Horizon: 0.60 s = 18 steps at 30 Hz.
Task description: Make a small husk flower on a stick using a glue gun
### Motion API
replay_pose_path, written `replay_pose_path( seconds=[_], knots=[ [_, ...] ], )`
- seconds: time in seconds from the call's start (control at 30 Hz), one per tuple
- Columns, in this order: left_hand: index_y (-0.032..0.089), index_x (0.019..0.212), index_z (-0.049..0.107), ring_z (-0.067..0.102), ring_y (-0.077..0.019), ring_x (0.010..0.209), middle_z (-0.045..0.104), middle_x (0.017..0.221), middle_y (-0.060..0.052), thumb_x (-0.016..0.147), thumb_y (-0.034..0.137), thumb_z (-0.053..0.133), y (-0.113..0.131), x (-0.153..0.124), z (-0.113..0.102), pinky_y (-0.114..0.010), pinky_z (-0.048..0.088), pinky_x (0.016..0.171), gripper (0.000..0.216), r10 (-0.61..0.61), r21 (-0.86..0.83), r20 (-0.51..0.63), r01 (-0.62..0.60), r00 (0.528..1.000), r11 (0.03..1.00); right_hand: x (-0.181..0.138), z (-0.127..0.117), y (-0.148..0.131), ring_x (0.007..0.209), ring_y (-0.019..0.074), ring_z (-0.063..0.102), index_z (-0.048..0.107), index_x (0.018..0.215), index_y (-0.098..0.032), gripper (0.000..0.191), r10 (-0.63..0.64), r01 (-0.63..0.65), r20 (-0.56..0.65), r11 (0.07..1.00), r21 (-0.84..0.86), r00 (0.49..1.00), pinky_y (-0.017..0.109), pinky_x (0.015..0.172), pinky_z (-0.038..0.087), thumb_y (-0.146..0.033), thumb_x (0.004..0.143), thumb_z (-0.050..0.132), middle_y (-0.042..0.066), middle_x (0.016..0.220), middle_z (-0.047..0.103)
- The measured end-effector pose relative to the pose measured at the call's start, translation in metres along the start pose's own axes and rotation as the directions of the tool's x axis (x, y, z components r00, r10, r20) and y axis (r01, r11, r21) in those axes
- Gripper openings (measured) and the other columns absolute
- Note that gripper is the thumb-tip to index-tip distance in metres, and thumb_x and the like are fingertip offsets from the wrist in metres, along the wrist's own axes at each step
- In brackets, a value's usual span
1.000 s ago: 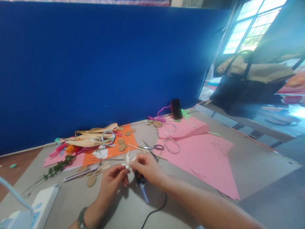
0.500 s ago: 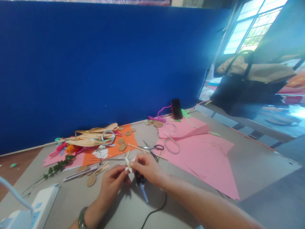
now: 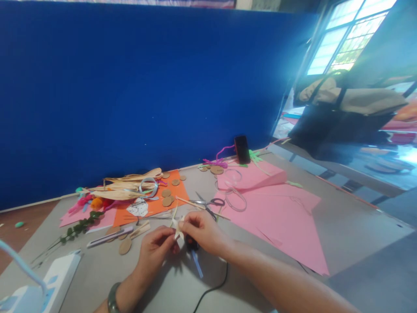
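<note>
A small cream flower shape with pointed petals (image 3: 178, 230) is between my hands, low in the middle of the head view. My right hand (image 3: 200, 228) pinches it from the right with thumb and forefinger. At its left side, my left hand (image 3: 159, 245) has its thumb and forefinger closed on a lower petal. Below my right hand lies a dark glue gun (image 3: 190, 242), partly covered by that hand, with a translucent glue stick (image 3: 197, 264) poking out toward me. Just beyond my hands, scissors (image 3: 208, 202) rest open on the table beside thin wooden sticks (image 3: 189, 203).
Dried husks (image 3: 120, 191) and a tape roll (image 3: 148, 188) lie on orange paper (image 3: 177, 192) with wooden discs (image 3: 166, 193). A utility knife (image 3: 109, 237) and a power strip (image 3: 61, 278) are at left. Pink paper sheets (image 3: 276, 217) and a phone (image 3: 242, 149) lie right. A blue partition (image 3: 146, 87) stands behind.
The flower shape has turned a little, and its petals sit at a different angle. My left fingers have shifted slightly to a lower petal; my right hand stays almost still.
</note>
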<state>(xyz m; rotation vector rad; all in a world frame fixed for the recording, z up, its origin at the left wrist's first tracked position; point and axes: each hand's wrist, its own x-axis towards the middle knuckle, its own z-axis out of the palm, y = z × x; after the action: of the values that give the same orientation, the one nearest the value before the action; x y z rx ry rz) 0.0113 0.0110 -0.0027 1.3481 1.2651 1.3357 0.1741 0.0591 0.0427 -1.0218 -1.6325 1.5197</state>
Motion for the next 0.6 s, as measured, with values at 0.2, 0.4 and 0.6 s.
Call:
replay_pose_path(
  seconds=[0.2, 0.4, 0.6],
  knots=[
    [0.017, 0.07, 0.072, 0.059, -0.0149, 0.049, 0.064, 0.057, -0.003, 0.076, 0.037, 0.069, -0.0024, -0.0011, -0.0022, -0.024, 0.047, 0.05, 0.021, 0.001, -0.008, -0.007, -0.002, 1.0, 1.0, -0.0013, -0.0037, -0.0025, 0.049, 0.0086, 0.048, 0.067, 0.065, -0.013, 0.03, -0.005, 0.002, 0.07, 0.999, 0.036, 0.998, 0.019, 0.046, 0.036, -0.039, 0.079, 0.066, -0.001, 0.054, 0.057],
    [0.017, 0.072, 0.07, 0.058, -0.0143, 0.05, 0.064, 0.056, -0.003, 0.079, 0.038, 0.067, -0.0066, -0.0025, -0.005, -0.022, 0.046, 0.049, 0.023, -0.034, -0.048, -0.024, 0.033, 0.999, 0.998, -0.0015, -0.0022, -0.0038, 0.05, 0.0086, 0.048, 0.071, 0.069, -0.014, 0.019, -0.083, 0.081, 0.061, 0.996, 0.032, 0.995, 0.019, 0.048, 0.037, -0.03, 0.077, 0.066, -0.001, 0.056, 0.058],
    [0.016, 0.069, 0.069, 0.059, -0.0147, 0.048, 0.065, 0.054, -0.003, 0.076, 0.041, 0.069, -0.0019, -0.0021, -0.0016, -0.023, 0.048, 0.05, 0.026, -0.032, -0.021, -0.103, 0.03, 0.994, 0.999, -0.0027, 0.0028, 0.0014, 0.052, 0.0102, 0.05, 0.072, 0.069, -0.016, 0.019, -0.169, 0.167, -0.015, 0.983, -0.07, 0.986, 0.021, 0.05, 0.04, -0.029, 0.08, 0.063, 0.0, 0.057, 0.06]
  ],
)
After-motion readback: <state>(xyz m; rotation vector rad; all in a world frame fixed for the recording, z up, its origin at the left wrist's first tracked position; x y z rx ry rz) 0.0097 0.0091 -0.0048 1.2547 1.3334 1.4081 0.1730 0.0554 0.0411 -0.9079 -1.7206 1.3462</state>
